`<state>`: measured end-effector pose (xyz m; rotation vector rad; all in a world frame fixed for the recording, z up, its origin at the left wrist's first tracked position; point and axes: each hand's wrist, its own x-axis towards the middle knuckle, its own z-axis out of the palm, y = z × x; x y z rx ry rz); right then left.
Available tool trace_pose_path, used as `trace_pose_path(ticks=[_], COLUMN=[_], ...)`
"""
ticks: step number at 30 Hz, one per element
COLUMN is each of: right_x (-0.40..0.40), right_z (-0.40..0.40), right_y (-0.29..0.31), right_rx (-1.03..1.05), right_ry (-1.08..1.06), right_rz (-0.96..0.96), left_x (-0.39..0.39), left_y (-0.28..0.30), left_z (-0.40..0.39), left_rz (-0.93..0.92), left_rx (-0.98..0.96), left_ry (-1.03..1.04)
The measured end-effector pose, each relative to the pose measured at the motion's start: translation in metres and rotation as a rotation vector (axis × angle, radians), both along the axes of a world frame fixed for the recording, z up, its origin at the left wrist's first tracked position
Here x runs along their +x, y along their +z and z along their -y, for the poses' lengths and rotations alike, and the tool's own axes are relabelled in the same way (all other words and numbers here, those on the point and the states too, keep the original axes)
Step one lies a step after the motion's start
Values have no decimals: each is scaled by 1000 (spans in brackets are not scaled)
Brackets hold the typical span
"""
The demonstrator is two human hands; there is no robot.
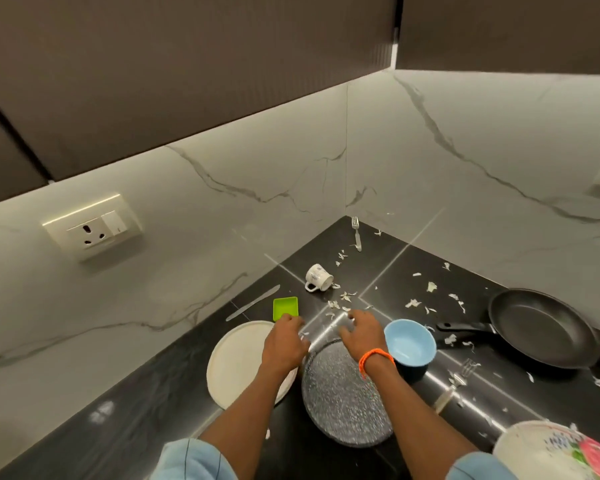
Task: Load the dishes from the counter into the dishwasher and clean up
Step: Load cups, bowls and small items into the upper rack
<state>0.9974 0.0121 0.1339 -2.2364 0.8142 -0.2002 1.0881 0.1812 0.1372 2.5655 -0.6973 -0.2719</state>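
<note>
My left hand (pixel 284 341) reaches over a white round plate (pixel 238 362), its fingertips at the near edge of a small green square dish (pixel 285 307). My right hand (pixel 362 336), with an orange band at the wrist, hovers with spread fingers over the far rim of a grey speckled plate (pixel 343 400). A light blue bowl (pixel 409 342) stands just right of that hand. A white mug (pixel 318 278) lies on its side farther back. A black frying pan (pixel 544 327) sits at the right. No dishwasher is in view.
A knife (pixel 253 302) lies by the left wall and a fork (pixel 356 233) in the far corner. Another fork (pixel 456 382) lies near the bowl. White scraps litter the black counter (pixel 413 271). A patterned plate (pixel 548 452) sits at the bottom right. A wall socket (pixel 92 230) is at the left.
</note>
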Motion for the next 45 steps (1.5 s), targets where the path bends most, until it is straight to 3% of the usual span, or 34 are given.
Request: trace_pose_path(ticks=[7, 16, 22, 29, 35, 45], right_x=[103, 180, 208, 144, 71, -113], right_z=[23, 48, 34, 24, 46, 78], right_y=[-21, -59, -70, -64, -11, 81], right_rx=[37, 16, -51, 102, -42, -193], right_ry=[-84, -140, -59, -50, 8, -35], right_rz=[73, -8, -37, 214, 246, 289], left_x=[75, 83, 100, 85, 53, -94], left_y=[-19, -52, -59, -55, -24, 53], left_z=[23, 32, 26, 26, 56, 114], left_rz=[86, 117, 172, 213, 206, 216], left_rx=[7, -58, -76, -138, -240, -332], left_ry=[-14, -79, -71, -36, -46, -233])
